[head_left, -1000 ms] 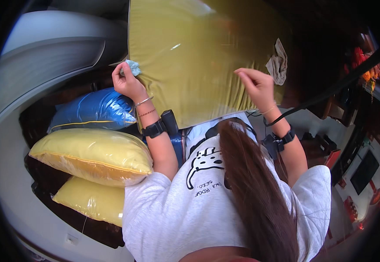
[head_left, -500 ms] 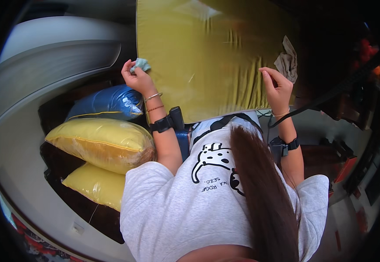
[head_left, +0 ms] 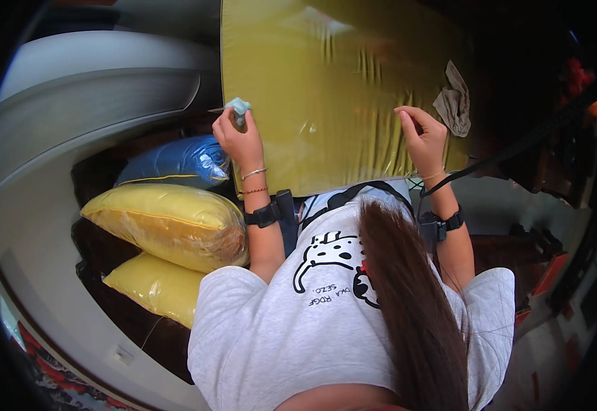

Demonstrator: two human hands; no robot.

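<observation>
My left hand (head_left: 241, 142) is raised at the left edge of a shiny yellow cushion-like surface (head_left: 298, 82). Its fingers and thumb pinch a small, crumpled, pale blue-green piece (head_left: 238, 107), which may be cloth or paper. Over the wrinkled right part of the yellow surface hovers my right hand (head_left: 425, 137). Its thumb and forefinger are drawn together and the other fingers curled; whatever they pinch, if anything, is too small to make out. Just right of that hand, a crumpled grey-beige cloth (head_left: 455, 108) lies at the yellow surface's right edge.
To my left are a blue cushion (head_left: 175, 162) and two plump yellow cushions, one upper (head_left: 165, 222) and one lower (head_left: 153, 284), in shiny covers. A curved pale grey form (head_left: 100, 75) rises behind them. A black strap or cable (head_left: 511, 152) crosses the right side.
My left hand has moved right with the crumpled piece, its fingers now pointing more upward. My right hand has shifted slightly left, away from the grey-beige cloth.
</observation>
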